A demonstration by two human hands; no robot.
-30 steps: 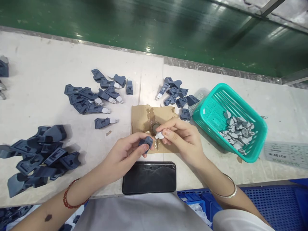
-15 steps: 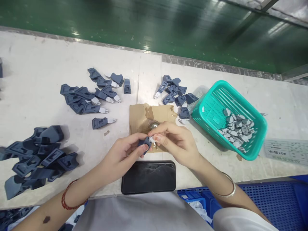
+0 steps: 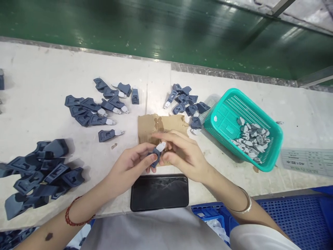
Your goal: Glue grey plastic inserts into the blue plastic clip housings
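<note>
My left hand [image 3: 131,161] pinches a dark blue-grey plastic part [image 3: 156,156] between thumb and fingers. A small light-grey piece [image 3: 161,146] sticks out of that part's upper end. Close by on the right, my right hand [image 3: 186,154] has its thumb and fingers apart around the light piece, with nothing gripped in them that I can see. Both hands are over a brown cardboard sheet [image 3: 147,130] with wet-looking stains. A black phone [image 3: 160,193] lies just below the hands.
Dark parts with light tips [image 3: 97,119] lie at the upper left, and a pile of dark parts [image 3: 62,173] at the lower left. More dark parts [image 3: 182,99] sit behind the cardboard. A green basket [image 3: 215,133] of small grey pieces stands right, beside a printed label [image 3: 307,161].
My right fingers have opened off the light piece, which they pinched before. The part in my left hand now points more upward. The whole view has shifted slightly.
</note>
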